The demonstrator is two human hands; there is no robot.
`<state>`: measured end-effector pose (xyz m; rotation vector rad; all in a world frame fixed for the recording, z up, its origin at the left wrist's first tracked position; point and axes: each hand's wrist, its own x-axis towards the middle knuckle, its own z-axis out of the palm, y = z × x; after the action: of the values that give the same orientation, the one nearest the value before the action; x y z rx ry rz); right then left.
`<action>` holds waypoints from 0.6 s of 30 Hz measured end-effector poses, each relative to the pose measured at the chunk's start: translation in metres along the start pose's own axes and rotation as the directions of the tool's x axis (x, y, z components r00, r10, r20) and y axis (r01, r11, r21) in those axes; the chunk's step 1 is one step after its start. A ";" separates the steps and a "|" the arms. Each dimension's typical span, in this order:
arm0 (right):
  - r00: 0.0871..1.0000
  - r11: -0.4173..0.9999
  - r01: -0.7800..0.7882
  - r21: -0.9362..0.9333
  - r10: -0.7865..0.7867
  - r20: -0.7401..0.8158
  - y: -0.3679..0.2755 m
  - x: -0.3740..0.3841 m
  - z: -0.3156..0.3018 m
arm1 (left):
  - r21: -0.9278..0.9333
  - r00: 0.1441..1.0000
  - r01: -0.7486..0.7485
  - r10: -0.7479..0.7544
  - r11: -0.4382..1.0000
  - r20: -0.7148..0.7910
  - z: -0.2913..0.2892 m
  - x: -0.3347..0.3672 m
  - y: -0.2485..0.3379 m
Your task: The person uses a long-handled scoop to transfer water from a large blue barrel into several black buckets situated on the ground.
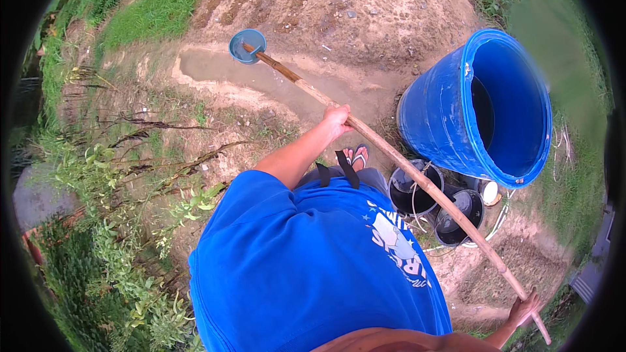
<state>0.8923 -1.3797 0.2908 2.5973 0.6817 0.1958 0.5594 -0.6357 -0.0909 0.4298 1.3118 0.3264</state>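
A long-handled scoop (pixel 398 155) crosses the view diagonally: a wooden or bamboo pole with a small teal bucket-like bowl (pixel 236 55) at its far left end. My left hand (pixel 337 118) is closed around the pole at about its middle. Close to the pole's near end, at the lower right, my right hand (pixel 523 308) grips it, some fingers partly lifted. The bowl is over the muddy ground beyond my feet; whether it touches the ground I cannot tell. Some water seems to be in it.
A large blue barrel (pixel 433 114) with dark liquid stands at the right. Beside it are two black buckets (pixel 399 189) (pixel 447 228) and a pale hose (pixel 499 221). A wet muddy strip (pixel 222 68) runs ahead. Leafy plants (pixel 124 274) grow at the left.
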 end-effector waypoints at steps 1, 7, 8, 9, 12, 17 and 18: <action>1.000 0.999 0.018 -0.043 -0.019 -0.011 -0.001 0.012 -0.006 | -0.029 1.000 -0.003 0.003 1.000 -0.008 -0.009 0.009 0.008; 0.989 0.990 0.143 0.003 -0.143 0.048 -0.036 0.082 -0.021 | -0.107 0.995 -0.067 0.058 0.992 -0.085 -0.050 0.057 0.079; 0.985 0.986 0.165 0.009 -0.165 0.052 -0.038 0.088 -0.013 | -0.122 0.992 -0.084 0.071 0.989 -0.101 -0.055 0.063 0.092; 0.976 0.979 0.205 0.007 -0.205 0.067 -0.040 0.099 -0.012 | -0.147 0.989 -0.086 0.067 0.985 -0.133 -0.070 0.068 0.095; 0.968 0.972 0.234 -0.034 -0.229 0.104 -0.097 0.123 -0.039 | -0.293 0.991 -0.115 0.089 0.949 -0.102 -0.099 0.091 0.124; 0.970 0.968 0.241 -0.067 -0.243 -0.023 -0.194 0.147 -0.070 | -0.410 0.983 -0.133 0.069 0.902 -0.167 -0.146 0.144 0.181; 0.962 0.963 0.256 -0.080 -0.262 -0.076 -0.218 0.153 -0.079 | -0.415 0.981 -0.128 0.054 0.901 -0.186 -0.155 0.152 0.198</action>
<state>0.9117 -1.1030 0.2660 2.4146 1.0190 0.2454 0.4455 -0.3728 -0.1563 0.0921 1.3423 0.7270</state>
